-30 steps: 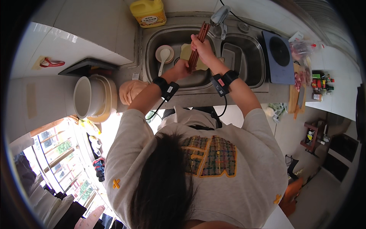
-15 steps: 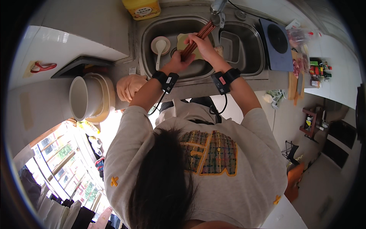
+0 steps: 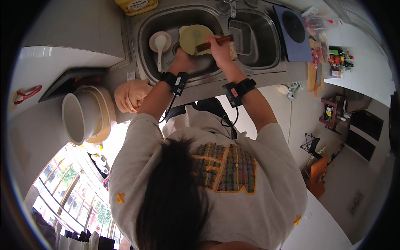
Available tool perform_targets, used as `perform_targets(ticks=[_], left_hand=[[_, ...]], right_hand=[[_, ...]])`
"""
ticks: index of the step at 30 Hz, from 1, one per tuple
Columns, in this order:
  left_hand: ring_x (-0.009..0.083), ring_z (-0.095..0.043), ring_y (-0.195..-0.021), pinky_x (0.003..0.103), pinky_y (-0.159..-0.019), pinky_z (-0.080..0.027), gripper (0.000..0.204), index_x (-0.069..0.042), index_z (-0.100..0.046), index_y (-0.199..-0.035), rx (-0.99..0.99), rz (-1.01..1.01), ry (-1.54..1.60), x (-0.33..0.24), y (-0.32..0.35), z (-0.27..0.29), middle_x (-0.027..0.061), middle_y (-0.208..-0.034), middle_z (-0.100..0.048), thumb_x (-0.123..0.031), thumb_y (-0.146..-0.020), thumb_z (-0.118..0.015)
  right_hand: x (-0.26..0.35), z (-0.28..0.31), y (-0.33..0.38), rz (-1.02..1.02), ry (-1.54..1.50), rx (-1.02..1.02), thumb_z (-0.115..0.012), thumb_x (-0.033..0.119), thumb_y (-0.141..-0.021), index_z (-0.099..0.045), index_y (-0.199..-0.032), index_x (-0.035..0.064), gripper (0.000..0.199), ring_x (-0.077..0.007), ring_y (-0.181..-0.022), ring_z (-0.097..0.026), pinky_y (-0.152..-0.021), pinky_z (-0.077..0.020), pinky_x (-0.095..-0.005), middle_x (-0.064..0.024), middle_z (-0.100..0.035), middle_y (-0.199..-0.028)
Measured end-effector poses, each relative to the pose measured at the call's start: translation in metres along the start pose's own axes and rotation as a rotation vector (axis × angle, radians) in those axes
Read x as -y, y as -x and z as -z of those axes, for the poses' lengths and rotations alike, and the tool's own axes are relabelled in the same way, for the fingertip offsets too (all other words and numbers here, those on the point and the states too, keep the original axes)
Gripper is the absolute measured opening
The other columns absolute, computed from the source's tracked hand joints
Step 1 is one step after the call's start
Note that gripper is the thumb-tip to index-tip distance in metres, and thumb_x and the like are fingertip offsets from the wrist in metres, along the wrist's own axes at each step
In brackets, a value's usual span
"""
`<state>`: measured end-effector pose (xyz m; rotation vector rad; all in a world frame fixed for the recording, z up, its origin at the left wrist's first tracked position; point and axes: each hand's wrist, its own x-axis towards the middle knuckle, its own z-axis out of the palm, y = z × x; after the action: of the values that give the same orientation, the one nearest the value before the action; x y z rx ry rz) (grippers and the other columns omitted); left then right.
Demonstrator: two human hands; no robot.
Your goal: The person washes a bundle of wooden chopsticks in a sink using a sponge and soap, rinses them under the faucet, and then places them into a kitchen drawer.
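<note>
A bundle of reddish-brown chopsticks [image 3: 203,47] is gripped in my right hand [image 3: 220,51], tilted low above the left sink basin. Its left end overlaps the pale yellow-green bowl [image 3: 192,35] in that basin. My left hand [image 3: 183,61] is apart from the bundle, over the near side of the same basin; motion smears its fingers. To its left sits a small pink-rimmed bowl [image 3: 152,36], with a white spoon [image 3: 160,43] lying across it, handle toward me. A pale, textured item [image 3: 233,52] shows beside my right wrist, its kind unclear.
The steel sink [image 3: 273,62] has a right basin with a rectangular rack [image 3: 248,38]. The faucet [image 3: 232,8] stands behind. An induction cooker [image 3: 293,31] and cutting board [image 3: 311,77] are to the right; a peach cloth [image 3: 131,95] and tubs [image 3: 75,118] lie left.
Both hands were on the chopsticks under the faucet; my left hand has let go and moved down-left. The right hand has lowered the bundle away from the faucet, turning it flatter. The view has shifted.
</note>
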<state>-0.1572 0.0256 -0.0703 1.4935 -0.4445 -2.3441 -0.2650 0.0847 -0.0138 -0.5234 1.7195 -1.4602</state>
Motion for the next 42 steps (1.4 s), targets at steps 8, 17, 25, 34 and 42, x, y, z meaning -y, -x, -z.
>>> perform_targets(ticks=[8, 17, 25, 34, 42], left_hand=[[0.0245, -0.033, -0.104, 0.045, -0.082, -0.017, 0.047, -0.010, -0.044, -0.110, -0.069, 0.046, 0.074, 0.013, -0.043, 0.003, 0.0050, -0.116, -0.036, -0.036, -0.076, -0.026], [0.0147, -0.051, -0.081, 0.020, -0.066, -0.038, 0.029, -0.005, -0.054, -0.090, 0.244, -0.183, -0.027, 0.019, -0.031, 0.003, 0.0061, -0.088, -0.055, -0.022, -0.077, -0.035], [0.0106, -0.046, -0.053, 0.023, -0.046, -0.036, 0.015, -0.004, -0.056, -0.066, 0.613, 0.118, -0.716, 0.002, -0.022, 0.010, 0.0041, -0.063, -0.052, -0.016, -0.060, -0.060], [0.0142, -0.039, -0.030, 0.027, -0.029, -0.028, 0.023, -0.001, -0.050, -0.054, 0.373, -0.233, -1.282, -0.014, 0.005, -0.022, 0.0042, -0.041, -0.042, -0.022, -0.058, -0.061], [0.0153, -0.034, -0.030, 0.029, -0.029, -0.025, 0.021, -0.001, -0.047, -0.059, 0.182, -0.128, -1.084, -0.001, 0.014, -0.032, 0.0058, -0.040, -0.037, -0.019, -0.060, -0.057]], right_hand=[[0.000, -0.001, 0.011, -0.200, -0.111, -0.012, -0.045, 0.017, -0.075, -0.049, -0.067, 0.0080, 0.012, -0.0154, -0.081, -0.052, -0.069, -0.0412, -0.0288, -0.0069, -0.057, -0.092], [-0.007, 0.024, -0.001, -0.358, -0.305, -0.072, -0.047, 0.018, -0.074, -0.048, -0.070, 0.0051, 0.013, -0.0213, -0.086, -0.053, -0.076, -0.0431, -0.0386, -0.0120, -0.057, -0.089], [-0.001, 0.038, 0.006, -0.602, -0.549, 0.095, -0.042, 0.021, -0.076, -0.047, -0.071, 0.0039, 0.018, -0.0261, -0.081, -0.055, -0.072, -0.0440, -0.0448, -0.0138, -0.057, -0.082], [0.016, 0.064, -0.009, -0.450, -0.680, 0.168, -0.055, 0.022, -0.074, -0.050, -0.084, 0.0056, 0.020, -0.0235, -0.092, -0.050, -0.085, -0.0373, -0.0429, -0.0085, -0.054, -0.091], [-0.002, 0.173, -0.045, -0.471, -0.305, -0.093, -0.061, 0.010, -0.068, -0.050, -0.081, 0.0012, 0.019, -0.0206, -0.071, -0.050, -0.067, -0.0447, -0.0312, -0.0085, -0.047, -0.079]])
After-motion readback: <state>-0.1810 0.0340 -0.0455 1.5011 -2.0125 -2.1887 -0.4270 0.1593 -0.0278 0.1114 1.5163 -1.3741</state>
